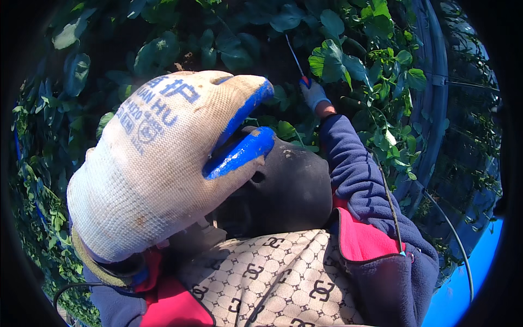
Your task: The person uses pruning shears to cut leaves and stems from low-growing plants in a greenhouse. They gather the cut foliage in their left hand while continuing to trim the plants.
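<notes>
My left hand (163, 163), in a white knit glove with blue coated palm and fingers, is raised close to the camera. Its thumb and fingers are apart, and nothing shows between them. Soil marks and printing cover the back of the glove. Farther off, at the end of my stretched right arm, my gloved right hand (314, 93) grips a hand tool (293, 54) with a red handle and a thin, straight metal shaft. The tool's far tip reaches dark shade under the leaves and cannot be made out. Broad green leaves (333, 61) stand beside my right hand.
Leafy plants (45, 196) grow densely on both sides. A bit of brown soil (184, 61) shows beyond my left hand. My bent, dark-clad knee (290, 188) is between my arms. On the right run a pale plastic sheet edge (435, 94) and a thin curved cable (453, 233).
</notes>
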